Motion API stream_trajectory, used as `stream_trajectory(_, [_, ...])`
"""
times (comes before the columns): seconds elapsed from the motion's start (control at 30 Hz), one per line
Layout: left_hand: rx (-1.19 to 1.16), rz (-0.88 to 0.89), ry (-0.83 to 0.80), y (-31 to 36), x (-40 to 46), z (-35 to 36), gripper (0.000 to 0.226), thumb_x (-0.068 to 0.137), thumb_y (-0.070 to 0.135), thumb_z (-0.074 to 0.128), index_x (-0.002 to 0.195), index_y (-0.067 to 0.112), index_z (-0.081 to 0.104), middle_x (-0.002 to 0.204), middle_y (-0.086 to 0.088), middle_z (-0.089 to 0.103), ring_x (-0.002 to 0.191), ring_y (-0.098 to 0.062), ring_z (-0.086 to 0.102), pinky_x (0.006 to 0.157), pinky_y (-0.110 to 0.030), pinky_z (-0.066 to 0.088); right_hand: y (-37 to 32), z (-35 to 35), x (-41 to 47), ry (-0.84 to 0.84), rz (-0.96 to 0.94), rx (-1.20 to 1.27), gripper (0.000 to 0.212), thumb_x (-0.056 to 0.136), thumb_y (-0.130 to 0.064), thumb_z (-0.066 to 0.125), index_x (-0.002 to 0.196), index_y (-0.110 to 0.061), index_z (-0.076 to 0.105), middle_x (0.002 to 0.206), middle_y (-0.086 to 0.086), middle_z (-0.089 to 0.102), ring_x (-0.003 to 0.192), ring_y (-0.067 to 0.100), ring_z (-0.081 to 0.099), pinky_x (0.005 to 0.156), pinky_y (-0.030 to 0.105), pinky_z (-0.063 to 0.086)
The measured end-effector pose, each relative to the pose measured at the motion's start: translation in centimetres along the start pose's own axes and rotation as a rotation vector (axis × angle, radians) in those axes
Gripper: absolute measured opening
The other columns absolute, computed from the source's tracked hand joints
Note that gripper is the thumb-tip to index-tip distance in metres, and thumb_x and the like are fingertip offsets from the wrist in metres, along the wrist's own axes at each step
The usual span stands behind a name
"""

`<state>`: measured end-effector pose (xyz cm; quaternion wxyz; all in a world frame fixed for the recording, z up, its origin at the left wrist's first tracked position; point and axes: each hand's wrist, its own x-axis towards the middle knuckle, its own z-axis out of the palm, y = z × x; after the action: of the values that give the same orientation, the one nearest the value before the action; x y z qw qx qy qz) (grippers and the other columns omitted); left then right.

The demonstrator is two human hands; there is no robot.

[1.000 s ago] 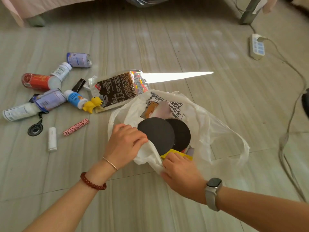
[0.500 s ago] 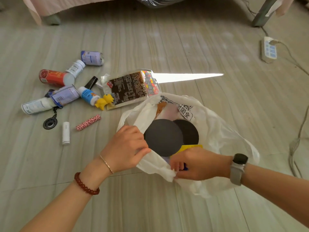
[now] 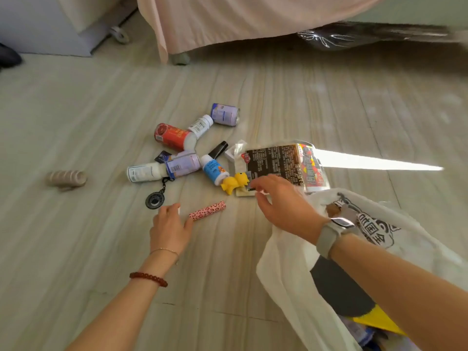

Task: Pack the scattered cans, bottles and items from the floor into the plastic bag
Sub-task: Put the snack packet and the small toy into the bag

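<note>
- Head view, left hand (image 3: 170, 228): flat on the floor (image 3: 76, 236), fingers (image 3: 174, 207) straight and spread, holding nothing. A white tube, mostly hidden, shows just beyond the fingertips at 12 o'clock.
- Head view, pink tube (image 3: 208, 210): lies on the floor at 2 o'clock from the left hand, its near end touching or just beside the thumb. Long axis runs from 8 o'clock to 2 o'clock. The left hand is plainly the nearer one.
- Head view, right hand (image 3: 281, 203): above the floor, fingers loosely curled, nothing gripped as far as can be told. The fingertips are at the near corner of the snack packet (image 3: 278, 165); the yellow toy (image 3: 234, 183) is just beside them at 9 o'clock.
- Head view, plastic bag (image 3: 291, 274): at 4 o'clock from the right hand, mouth open, dark discs and a yellow item inside.
- Head view, cans and bottles (image 3: 177, 153): clustered at 12 o'clock from the left hand, on their sides, not yet packed.
- Judgement: the left hand would take the pink tube by closing across its width; the right hand would take the packet or toy.
</note>
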<state>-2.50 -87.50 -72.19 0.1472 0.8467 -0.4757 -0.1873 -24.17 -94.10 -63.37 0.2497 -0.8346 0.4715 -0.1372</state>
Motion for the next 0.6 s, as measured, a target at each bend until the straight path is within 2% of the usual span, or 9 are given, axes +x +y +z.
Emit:
stream_trajectory(0.07, [-0.02,-0.083,-0.026,-2.3,1.4,1.5,0.048,0.086,0.027,0.058,0.126,0.002,0.046,0.123,-0.025,0.047,0.112,-0.04,0.044,0.092,-0.045,0.04,-0.6,3.9,2.9,-0.18,0.013,-0.121,0.036,0.092,-0.017,0.042,0.128,-0.018,0.046,0.129,0.007,0.05,0.118,0.026,0.046,0.095,0.041,0.042])
stream_trajectory(0.13, [-0.043,-0.095,-0.026,-3.9,1.9,2.9,0.049,0.084,0.026,0.061,0.124,0.001,0.047,0.115,-0.025,0.05,0.106,-0.039,0.047,0.088,-0.045,0.042,-1.0,7.9,4.9,-0.338,0.028,-0.215,0.042,0.091,-0.016,0.042,0.133,-0.022,0.039,0.138,0.005,0.042,0.126,0.026,0.04,0.099,0.041,0.04])
stream_trajectory(0.27, [-0.138,-0.12,0.014,-6.2,2.0,3.8,0.032,0.082,0.014,0.059,0.111,0.001,0.057,0.103,-0.022,0.054,0.091,-0.035,0.051,0.077,-0.042,0.045,-1.7,13.8,6.7,-0.525,0.006,-0.365,0.059,0.089,-0.013,0.044,0.141,-0.024,0.019,0.15,0.001,0.024,0.137,0.024,0.022,0.106,0.047,0.026])
stream_trajectory(0.33, [-0.213,-0.096,0.065,-7.2,1.4,3.8,0.026,0.082,0.009,0.057,0.106,0.001,0.06,0.097,-0.02,0.055,0.085,-0.029,0.049,0.071,-0.035,0.04,-2.2,15.6,6.7,-0.461,-0.012,-0.459,0.058,0.088,-0.012,0.044,0.14,-0.021,0.021,0.146,0.006,0.028,0.132,0.028,0.027,0.101,0.046,0.029])
stream_trajectory(0.4, [-0.332,-0.118,0.13,-7.5,0.3,3.3,0.023,0.082,0.007,0.058,0.104,0.001,0.061,0.091,-0.015,0.055,0.079,-0.024,0.046,0.069,-0.028,0.035,-2.8,16.2,6.5,-0.362,-0.046,-0.563,0.043,0.088,-0.009,0.041,0.131,-0.014,0.034,0.133,0.011,0.038,0.119,0.031,0.038,0.089,0.042,0.035])
stream_trajectory(0.47, [-0.438,-0.189,0.2,-7.8,-1.1,2.8,0.018,0.082,0.007,0.06,0.099,0.003,0.063,0.085,-0.01,0.055,0.076,-0.024,0.049,0.068,-0.027,0.034,-3.4,16.5,5.8,-0.361,-0.05,-0.581,0.034,0.089,-0.008,0.04,0.122,-0.01,0.041,0.126,0.013,0.043,0.113,0.032,0.042,0.083,0.04,0.036])
stream_trajectory(0.53, [-0.536,-0.258,0.257,-7.7,-2.0,2.3,0.013,0.083,0.01,0.059,0.096,0.006,0.062,0.083,-0.009,0.058,0.075,-0.024,0.051,0.067,-0.028,0.036,-3.8,16.3,5.3,-0.378,0.026,-0.475,0.03,0.089,-0.01,0.041,0.12,-0.011,0.041,0.123,0.011,0.046,0.11,0.032,0.046,0.075,0.038,0.037])
stream_trajectory(0.6, [-0.624,-0.29,0.284,-6.7,-2.4,1.6,0.015,0.085,0.012,0.057,0.099,0.008,0.062,0.086,-0.007,0.059,0.076,-0.02,0.051,0.065,-0.024,0.038,-4.1,15.0,5.1,-0.314,0.153,-0.263,0.024,0.094,-0.019,0.039,0.116,-0.01,0.041,0.118,0.011,0.051,0.105,0.032,0.053,0.07,0.036,0.036])
